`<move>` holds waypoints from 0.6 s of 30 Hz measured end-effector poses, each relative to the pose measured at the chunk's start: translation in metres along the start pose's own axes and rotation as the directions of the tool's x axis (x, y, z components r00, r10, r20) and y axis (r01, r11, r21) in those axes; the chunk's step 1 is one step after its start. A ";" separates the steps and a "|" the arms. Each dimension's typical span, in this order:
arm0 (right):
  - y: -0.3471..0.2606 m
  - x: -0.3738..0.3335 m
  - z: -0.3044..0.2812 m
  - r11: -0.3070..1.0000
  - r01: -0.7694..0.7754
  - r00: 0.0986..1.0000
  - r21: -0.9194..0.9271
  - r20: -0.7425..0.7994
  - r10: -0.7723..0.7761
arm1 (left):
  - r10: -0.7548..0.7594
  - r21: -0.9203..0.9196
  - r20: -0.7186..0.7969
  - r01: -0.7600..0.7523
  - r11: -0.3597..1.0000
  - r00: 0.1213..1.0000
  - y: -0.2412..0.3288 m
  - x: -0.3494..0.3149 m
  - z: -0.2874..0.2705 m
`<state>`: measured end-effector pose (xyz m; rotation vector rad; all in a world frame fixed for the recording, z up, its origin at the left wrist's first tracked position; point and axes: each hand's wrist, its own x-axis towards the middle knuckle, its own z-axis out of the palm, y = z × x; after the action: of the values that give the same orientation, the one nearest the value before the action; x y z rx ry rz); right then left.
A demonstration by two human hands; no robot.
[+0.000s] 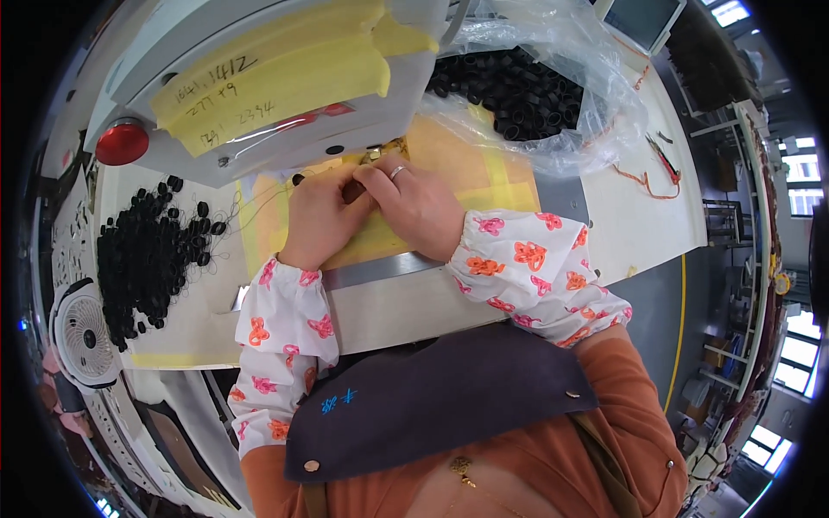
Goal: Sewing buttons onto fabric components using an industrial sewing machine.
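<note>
Left grip (326, 211) and right grip (418, 207) meet beneath the white machine (371, 119), fingers bent inward and close together, but whatever they might be pinching is hidden, so I can't tell! One small black piece (299, 180) peeks out just beside the left grip, on its outer side: short, dark, rounded. Leftward, well apart from both hands, sprawls a heap of black pieces (142, 259) on the pale worktop (639, 216), little dark bundles trailing fine threads (235, 211) toward the left grip. Beyond the right grip, a clear plastic bag (615, 121) lies open around hollow black rings (527, 95)!
</note>
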<state>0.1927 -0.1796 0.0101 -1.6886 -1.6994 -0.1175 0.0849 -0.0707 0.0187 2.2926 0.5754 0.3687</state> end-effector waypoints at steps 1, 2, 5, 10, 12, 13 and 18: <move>-0.001 0.000 -0.001 1.000 0.008 1.000 -0.014 0.010 -0.008 | -0.009 -0.012 0.006 0.009 1.000 1.000 0.001 0.000 0.000; -0.001 -0.001 -0.001 1.000 0.003 1.000 -0.018 0.007 -0.003 | -0.018 -0.024 0.012 0.018 1.000 1.000 0.001 0.000 0.000; 0.001 -0.002 0.000 1.000 0.023 1.000 -0.018 0.020 -0.023 | -0.008 -0.017 0.033 0.009 1.000 0.999 0.002 -0.001 -0.001; 0.011 -0.005 0.006 0.994 -0.065 0.998 0.092 0.010 0.065 | -0.010 -0.083 0.010 0.011 0.996 1.000 -0.006 0.000 0.001; 0.014 -0.002 0.003 0.963 -0.143 0.988 0.229 -0.026 0.153 | -0.039 -0.126 0.012 0.041 0.991 0.999 -0.006 0.001 0.000; 0.015 0.000 0.001 0.909 -0.212 0.968 0.360 -0.052 0.246 | -0.021 -0.138 -0.022 0.018 0.990 1.000 -0.002 0.002 -0.001; 0.022 0.005 -0.004 0.829 -0.364 0.921 0.425 0.031 0.389 | -0.050 -0.185 -0.125 0.026 0.982 0.991 -0.006 0.004 0.006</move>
<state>0.2151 -0.1745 0.0069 -1.6254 -1.2038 0.3648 0.0893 -0.0682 0.0102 2.0896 0.6222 0.5326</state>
